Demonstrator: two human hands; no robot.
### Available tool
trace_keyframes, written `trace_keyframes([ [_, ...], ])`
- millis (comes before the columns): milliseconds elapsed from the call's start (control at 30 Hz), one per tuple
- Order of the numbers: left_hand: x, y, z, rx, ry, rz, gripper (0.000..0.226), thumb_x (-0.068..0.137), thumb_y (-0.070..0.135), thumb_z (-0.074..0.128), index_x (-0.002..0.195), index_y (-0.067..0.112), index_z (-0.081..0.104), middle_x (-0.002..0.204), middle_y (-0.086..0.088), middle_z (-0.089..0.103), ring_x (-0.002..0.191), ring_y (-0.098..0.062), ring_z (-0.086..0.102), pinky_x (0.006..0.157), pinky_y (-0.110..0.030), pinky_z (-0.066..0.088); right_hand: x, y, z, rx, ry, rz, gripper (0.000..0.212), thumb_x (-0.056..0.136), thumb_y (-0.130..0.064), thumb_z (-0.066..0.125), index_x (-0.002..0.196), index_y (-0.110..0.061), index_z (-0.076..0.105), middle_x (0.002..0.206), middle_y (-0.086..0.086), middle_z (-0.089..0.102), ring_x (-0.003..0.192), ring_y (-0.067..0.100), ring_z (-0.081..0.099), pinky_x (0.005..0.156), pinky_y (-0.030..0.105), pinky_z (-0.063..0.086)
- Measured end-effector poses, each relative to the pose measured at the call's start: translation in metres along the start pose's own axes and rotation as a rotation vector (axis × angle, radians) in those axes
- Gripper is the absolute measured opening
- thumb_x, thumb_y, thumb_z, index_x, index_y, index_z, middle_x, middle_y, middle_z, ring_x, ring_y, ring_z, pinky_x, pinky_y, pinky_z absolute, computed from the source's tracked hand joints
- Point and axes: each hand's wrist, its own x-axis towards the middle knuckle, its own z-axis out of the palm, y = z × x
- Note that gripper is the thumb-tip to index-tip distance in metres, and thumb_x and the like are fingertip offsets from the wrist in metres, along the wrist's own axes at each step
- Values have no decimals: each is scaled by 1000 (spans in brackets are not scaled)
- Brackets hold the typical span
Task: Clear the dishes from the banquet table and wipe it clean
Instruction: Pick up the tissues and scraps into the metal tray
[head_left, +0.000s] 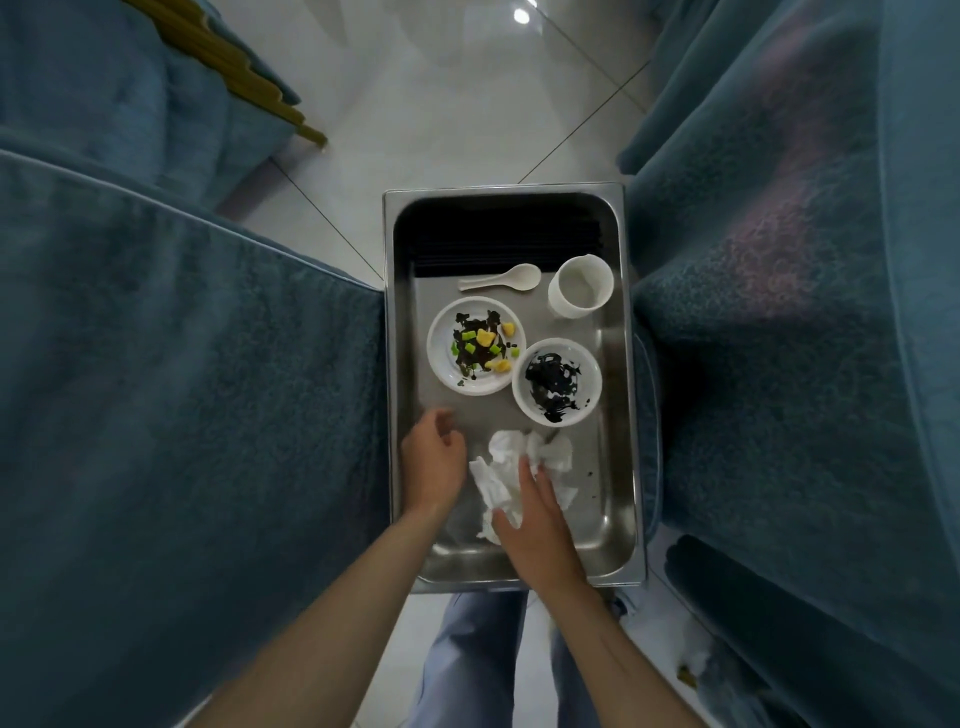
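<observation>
Head view: steel tray (613, 519) holds plate (476, 345), bowl (557, 381), cup (581, 286) and spoon (501, 279). Our right hand (540, 512) lies flat, fingers straight, on crumpled napkins (506, 462) at the near end. Our left hand (434, 460) is loosely curled beside them, gripping nothing.

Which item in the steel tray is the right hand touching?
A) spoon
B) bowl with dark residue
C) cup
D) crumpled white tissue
D: the right hand lies with its fingers straight on the crumpled white tissue at the near end of the steel tray.
</observation>
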Motion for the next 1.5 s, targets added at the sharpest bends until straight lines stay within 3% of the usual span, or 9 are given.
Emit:
trace_keyframes([
  [133,-35,-15,-7,57,-3,152,35,96,-2,52,120,19,64,120,7,61,111,-11,60,95,-25,50,13,-21,11,116,-67,-47,81,101,-15,56,164,-32,8,172,-11,7,158,14,11,117,24,25],
  [233,-49,-24,-9,178,47,255,43,96,-1,54,134,19,56,141,8,47,130,-8,48,103,-13,37,20,-36,14,216,-122,-82,72,105,-13,48,164,-38,13,170,-16,11,156,7,13,121,28,25],
  [333,-51,-34,-8,293,16,305,64,93,7,65,150,26,43,163,7,25,149,-13,29,116,-26,31,17,-44,4,278,-31,-90,62,105,-10,46,160,-34,31,164,-13,32,147,5,33,121,32,36],
  [433,-45,-45,-3,459,-87,420,85,89,24,76,160,33,29,172,1,9,155,-23,20,114,-35,31,0,-35,-9,93,234,-77,47,102,-9,47,146,-25,52,146,-11,51,130,1,46,110,36,48],
  [567,-32,-58,5,692,-227,636,108,81,19,85,165,33,18,175,-4,0,161,-30,6,119,-50,39,-6,-10,-17,-93,276,-47,61,101,-6,51,157,-22,36,167,-6,24,153,12,25,116,20,29],
  [767,-1,-62,5,928,-193,686,94,75,12,89,156,19,43,171,-6,24,155,-36,28,116,-54,41,18,-1,-13,-61,-13,-48,79,100,-18,55,164,-29,11,171,-15,9,149,18,34,114,33,39],
  [1100,19,-43,-10,1093,-85,701,90,71,0,82,153,18,49,165,-14,35,154,-39,30,121,-60,31,33,-35,-3,-142,7,-181,72,102,-15,54,163,-26,19,169,-14,19,149,10,32,111,21,33],
  [1267,-8,-25,-28,1033,-144,674,91,60,24,96,143,17,59,160,-19,42,149,-43,38,113,-65,41,-11,-38,-33,-327,85,-167,60,103,-18,53,159,-23,32,168,-4,25,149,18,35,117,37,42],
  [1500,-90,55,-82,968,-150,613,86,73,49,88,147,24,52,154,-10,52,141,-40,49,105,-57,48,-119,-91,-125,-501,207,-217,44,100,-19,55,144,-17,52,150,3,48,134,24,52,105,38,48],
])
